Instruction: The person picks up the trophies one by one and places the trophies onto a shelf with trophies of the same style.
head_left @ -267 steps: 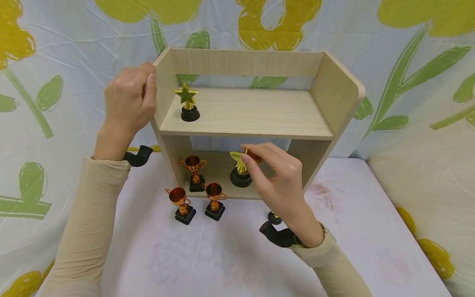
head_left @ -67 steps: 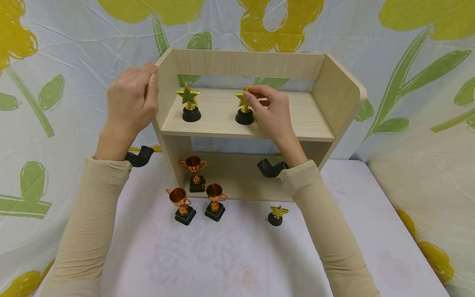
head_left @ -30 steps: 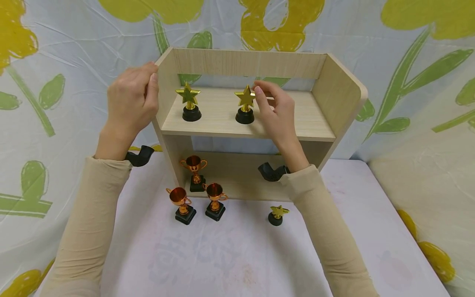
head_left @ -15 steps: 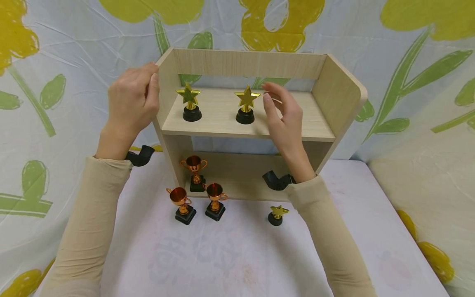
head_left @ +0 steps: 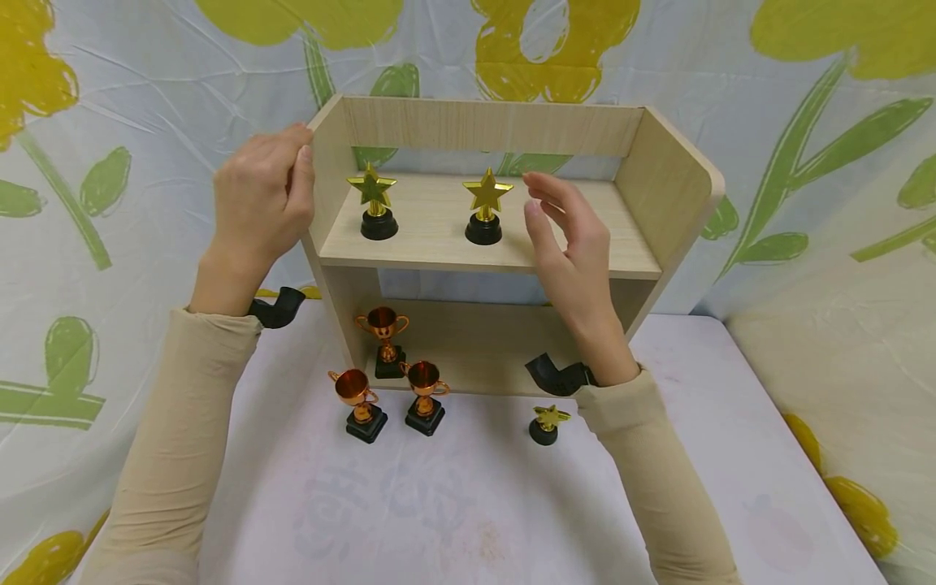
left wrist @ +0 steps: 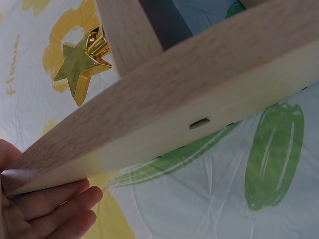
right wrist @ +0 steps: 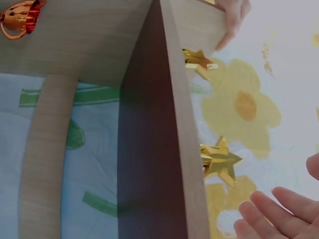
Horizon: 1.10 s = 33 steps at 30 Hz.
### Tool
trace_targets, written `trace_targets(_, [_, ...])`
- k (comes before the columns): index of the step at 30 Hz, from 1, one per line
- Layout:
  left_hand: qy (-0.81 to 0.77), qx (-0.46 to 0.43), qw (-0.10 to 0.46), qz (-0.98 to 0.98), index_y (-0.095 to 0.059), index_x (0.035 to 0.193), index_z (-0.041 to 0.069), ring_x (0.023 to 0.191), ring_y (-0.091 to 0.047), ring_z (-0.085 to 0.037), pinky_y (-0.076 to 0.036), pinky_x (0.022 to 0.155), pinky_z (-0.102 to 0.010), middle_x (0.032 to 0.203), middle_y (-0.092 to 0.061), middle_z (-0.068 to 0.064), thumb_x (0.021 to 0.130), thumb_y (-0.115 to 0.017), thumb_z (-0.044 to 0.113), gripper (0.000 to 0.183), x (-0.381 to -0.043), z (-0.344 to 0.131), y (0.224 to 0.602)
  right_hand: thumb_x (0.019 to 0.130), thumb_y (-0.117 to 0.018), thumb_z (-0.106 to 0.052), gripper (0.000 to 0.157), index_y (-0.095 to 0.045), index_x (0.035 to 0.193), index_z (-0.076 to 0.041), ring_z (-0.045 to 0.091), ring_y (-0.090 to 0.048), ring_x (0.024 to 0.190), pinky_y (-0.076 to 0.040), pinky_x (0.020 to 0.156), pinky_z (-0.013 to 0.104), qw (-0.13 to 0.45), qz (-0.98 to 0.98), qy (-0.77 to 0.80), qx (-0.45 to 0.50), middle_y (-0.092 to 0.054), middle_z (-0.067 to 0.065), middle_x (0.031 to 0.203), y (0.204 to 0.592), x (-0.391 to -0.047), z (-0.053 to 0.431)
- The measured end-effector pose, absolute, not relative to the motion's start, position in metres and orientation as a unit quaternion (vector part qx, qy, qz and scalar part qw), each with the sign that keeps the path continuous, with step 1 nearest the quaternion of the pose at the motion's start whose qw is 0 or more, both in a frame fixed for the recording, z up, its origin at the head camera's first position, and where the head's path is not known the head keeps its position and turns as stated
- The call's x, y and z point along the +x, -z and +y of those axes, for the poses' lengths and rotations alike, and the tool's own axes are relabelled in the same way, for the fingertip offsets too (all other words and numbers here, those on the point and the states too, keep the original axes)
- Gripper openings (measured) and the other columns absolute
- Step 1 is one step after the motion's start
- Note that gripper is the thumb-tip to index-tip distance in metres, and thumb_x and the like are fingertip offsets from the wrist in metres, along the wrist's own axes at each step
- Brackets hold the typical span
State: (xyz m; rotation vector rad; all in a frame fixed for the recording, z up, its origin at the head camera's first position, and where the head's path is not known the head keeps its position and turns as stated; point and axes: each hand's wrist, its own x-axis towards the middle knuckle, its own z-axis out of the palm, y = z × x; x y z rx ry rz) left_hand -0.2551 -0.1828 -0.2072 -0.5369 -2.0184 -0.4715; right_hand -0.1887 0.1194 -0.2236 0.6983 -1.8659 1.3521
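My left hand (head_left: 259,183) holds the upper left side panel of a light wooden two-tier shelf (head_left: 497,264). In the left wrist view its thumb and fingers lie on opposite faces of the panel (left wrist: 124,107). My right hand (head_left: 574,244) hovers empty over the upper tier, fingers loosely bent, a little apart from a gold star trophy (head_left: 486,207). That trophy stands upright on its round black base mid-tier. Another gold star trophy (head_left: 374,203) stands at the upper tier's left end. A third star trophy (head_left: 544,424) rests on the table, below my right wrist.
A copper cup trophy (head_left: 386,341) stands at the left of the lower tier. Two more cup trophies, one on the left (head_left: 358,404) and one beside it (head_left: 424,398), are on the white table (head_left: 409,520) in front. Behind hangs a flowered cloth (head_left: 161,73).
The right hand carried the star trophy from before the lower tier to the upper tier's middle. It let go there, then drew back right and downward. The left hand stays on the panel.
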Motion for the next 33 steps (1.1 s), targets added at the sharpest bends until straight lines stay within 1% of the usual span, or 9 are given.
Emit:
trace_targets(3, [0.196,-0.22,0.482,-0.825,-0.068,0.098,0.001,0.092,-0.063,-0.034,-0.048,0.073,-0.054,0.106,-0.069,-0.009,0.094,-0.041,0.021,0.033,-0.255,-0.182,0.207,0.091,-0.049,0.003,0.029,-0.054,0.116,0.016,0.03,-0.055,0.11,-0.041,0.1,0.043,0.355,-0.729,-0.518,0.272,-0.058,0.027,0.117,0.223,-0.184,0.121])
trace_targets(7, [0.2,-0.22,0.485,-0.822,-0.068,0.096,0.002,0.091,-0.063,-0.034,-0.048,0.073,-0.054,0.104,-0.069,-0.008,0.094,-0.041,0.02,0.033,-0.256,-0.181,0.208,0.09,-0.05,0.005,0.029,-0.054,0.116,0.017,0.033,-0.055,0.109,-0.041,0.099,0.044,0.355,-0.735,-0.509,0.274,-0.058,0.028,0.116,0.221,-0.178,0.124])
trace_targets(10, [0.201,-0.22,0.486,-0.822,-0.068,0.097,0.002,0.093,-0.063,-0.034,-0.048,0.075,-0.054,0.105,-0.069,-0.008,0.094,-0.041,0.02,0.033,-0.255,-0.181,0.207,0.09,-0.05,0.006,0.028,-0.054,0.115,0.017,0.036,-0.055,0.108,-0.041,0.099,0.045,0.356,-0.738,-0.5,0.279,-0.058,0.029,0.115,0.222,-0.174,0.126])
trace_targets(13, [0.2,-0.221,0.485,-0.822,-0.068,0.098,0.002,0.093,-0.063,-0.033,-0.048,0.075,-0.054,0.104,-0.069,-0.008,0.094,-0.041,0.02,0.033,-0.255,-0.181,0.207,0.09,-0.051,0.005,0.028,-0.055,0.115,0.016,0.035,-0.055,0.108,-0.041,0.099,0.045,0.357,-0.743,-0.488,0.287,-0.059,0.028,0.115,0.226,-0.172,0.129])
trace_targets(20, [0.196,-0.223,0.484,-0.823,-0.068,0.1,0.002,0.095,-0.063,-0.033,-0.049,0.076,-0.054,0.105,-0.069,-0.009,0.094,-0.04,0.02,0.034,-0.254,-0.182,0.208,0.09,-0.056,-0.002,0.03,-0.059,0.12,0.002,0.021,-0.055,0.113,-0.04,0.1,0.034,0.351,-0.754,-0.482,0.276,-0.062,0.01,0.12,0.247,-0.182,0.144])
trace_targets(23, [0.198,-0.223,0.485,-0.822,-0.068,0.101,0.002,0.095,-0.063,-0.033,-0.049,0.076,-0.054,0.107,-0.069,-0.009,0.094,-0.041,0.02,0.034,-0.255,-0.182,0.208,0.09,-0.054,-0.001,0.03,-0.058,0.119,0.005,0.024,-0.055,0.113,-0.04,0.101,0.036,0.345,-0.752,-0.49,0.274,-0.061,0.015,0.119,0.242,-0.172,0.142])
trace_targets(27, [0.2,-0.222,0.486,-0.822,-0.068,0.101,0.002,0.095,-0.063,-0.033,-0.049,0.076,-0.054,0.106,-0.069,-0.009,0.094,-0.041,0.02,0.034,-0.255,-0.182,0.208,0.089,-0.051,0.005,0.028,-0.056,0.115,0.014,0.034,-0.055,0.11,-0.04,0.1,0.041,0.341,-0.748,-0.499,0.274,-0.059,0.025,0.116,0.234,-0.158,0.137])
trace_targets(30, [0.2,-0.221,0.485,-0.822,-0.068,0.101,0.002,0.095,-0.063,-0.033,-0.049,0.077,-0.054,0.107,-0.069,-0.008,0.094,-0.041,0.02,0.034,-0.255,-0.183,0.208,0.088,-0.051,0.009,0.027,-0.056,0.113,0.016,0.037,-0.054,0.109,-0.04,0.1,0.042,0.341,-0.747,-0.499,0.278,-0.059,0.028,0.115,0.235,-0.157,0.139])
trace_targets(33, [0.198,-0.221,0.483,-0.824,-0.069,0.102,0.002,0.096,-0.063,-0.033,-0.049,0.077,-0.053,0.108,-0.069,-0.008,0.094,-0.041,0.02,0.034,-0.255,-0.183,0.208,0.088,-0.051,0.009,0.027,-0.055,0.114,0.016,0.037,-0.054,0.11,-0.04,0.1,0.042,0.338,-0.749,-0.496,0.28,-0.059,0.028,0.115,0.238,-0.156,0.14])
